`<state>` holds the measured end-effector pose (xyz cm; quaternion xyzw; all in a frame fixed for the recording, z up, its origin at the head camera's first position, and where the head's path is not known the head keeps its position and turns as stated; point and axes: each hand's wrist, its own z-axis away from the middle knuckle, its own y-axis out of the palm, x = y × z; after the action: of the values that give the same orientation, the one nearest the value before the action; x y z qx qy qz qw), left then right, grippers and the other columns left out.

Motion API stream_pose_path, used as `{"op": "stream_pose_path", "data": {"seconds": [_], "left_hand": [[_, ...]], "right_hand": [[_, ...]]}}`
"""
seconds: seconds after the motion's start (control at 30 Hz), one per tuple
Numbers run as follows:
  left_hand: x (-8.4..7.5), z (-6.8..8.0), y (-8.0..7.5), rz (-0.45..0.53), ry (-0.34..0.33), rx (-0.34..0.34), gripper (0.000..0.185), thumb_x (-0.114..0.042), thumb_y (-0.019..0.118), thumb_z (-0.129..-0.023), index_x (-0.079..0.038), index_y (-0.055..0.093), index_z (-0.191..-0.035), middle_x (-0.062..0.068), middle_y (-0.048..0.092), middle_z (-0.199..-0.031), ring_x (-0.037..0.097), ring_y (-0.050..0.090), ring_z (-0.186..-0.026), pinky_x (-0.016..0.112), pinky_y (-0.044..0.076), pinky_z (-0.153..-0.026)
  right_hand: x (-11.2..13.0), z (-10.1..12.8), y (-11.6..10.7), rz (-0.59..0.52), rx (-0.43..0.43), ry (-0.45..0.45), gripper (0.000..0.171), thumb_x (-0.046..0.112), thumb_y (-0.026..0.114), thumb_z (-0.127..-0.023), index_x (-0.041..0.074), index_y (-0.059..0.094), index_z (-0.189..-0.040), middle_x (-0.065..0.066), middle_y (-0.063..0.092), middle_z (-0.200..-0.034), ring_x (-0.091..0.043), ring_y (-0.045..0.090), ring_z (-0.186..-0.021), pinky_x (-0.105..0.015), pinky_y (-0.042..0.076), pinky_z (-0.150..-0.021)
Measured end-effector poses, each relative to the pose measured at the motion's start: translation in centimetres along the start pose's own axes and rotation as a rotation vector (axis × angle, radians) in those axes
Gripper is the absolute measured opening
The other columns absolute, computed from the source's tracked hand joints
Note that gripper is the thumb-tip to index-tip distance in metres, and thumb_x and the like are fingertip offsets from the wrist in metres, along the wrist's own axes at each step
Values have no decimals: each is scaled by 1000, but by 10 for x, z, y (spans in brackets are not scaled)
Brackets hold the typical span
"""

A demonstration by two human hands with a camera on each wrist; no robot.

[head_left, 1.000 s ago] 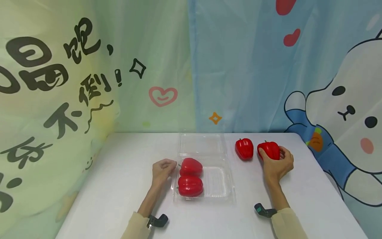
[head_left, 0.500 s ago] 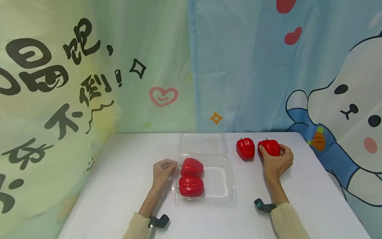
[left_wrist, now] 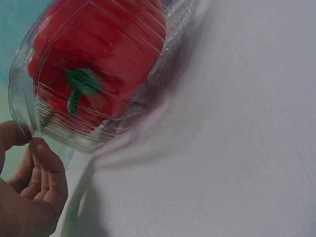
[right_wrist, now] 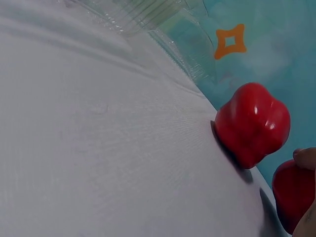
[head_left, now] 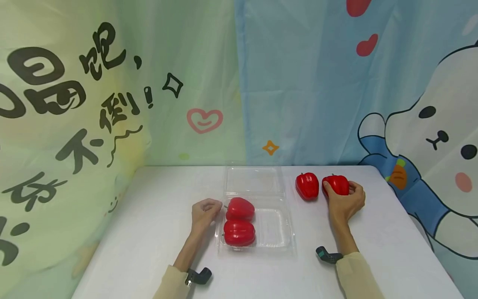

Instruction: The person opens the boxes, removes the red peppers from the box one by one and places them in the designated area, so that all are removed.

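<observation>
A clear plastic clamshell box [head_left: 271,228] lies with its lid [head_left: 254,181] folded back. Two red bell peppers, a rear one [head_left: 240,209] and a front one [head_left: 239,233], fill its left half. My left hand [head_left: 204,212] pinches the box's left rim between thumb and forefinger; the left wrist view shows this pinch [left_wrist: 32,170] beside a pepper with a green stem [left_wrist: 81,86]. At the back right, my right hand [head_left: 345,204] grips another red bell pepper [head_left: 337,185], thumb on its left and fingers on its right. Most of that hand lies outside the right wrist view.
Just left of the gripped pepper, another red bell pepper [head_left: 307,186] stands on the white table [head_left: 310,232]. A printed curtain [head_left: 298,83] hangs directly behind the table's back edge. Dark wrist cameras [head_left: 199,276] sit on both wrists.
My right hand and wrist have shifted very slightly left, still gripping the pepper. My left hand keeps its pinch on the box rim, and the other peppers stay put.
</observation>
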<state>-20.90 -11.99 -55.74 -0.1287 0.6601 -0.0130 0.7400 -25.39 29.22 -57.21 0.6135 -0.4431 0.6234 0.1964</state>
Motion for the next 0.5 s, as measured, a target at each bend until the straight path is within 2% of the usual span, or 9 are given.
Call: {"op": "stream_pose_path", "data": {"seconds": [0.5], "left_hand": [[0,-1,1,16,-1,0,20,-21,77,-99,-1,78,-101,16,82,-93,14,71,-79,23,56,-69]], "right_hand": [[-2,-2,4,8,20,-6,79,36,86,-94,13,45,-157,-11,50,-162,-27,39,-155,-58,46,-123]]}}
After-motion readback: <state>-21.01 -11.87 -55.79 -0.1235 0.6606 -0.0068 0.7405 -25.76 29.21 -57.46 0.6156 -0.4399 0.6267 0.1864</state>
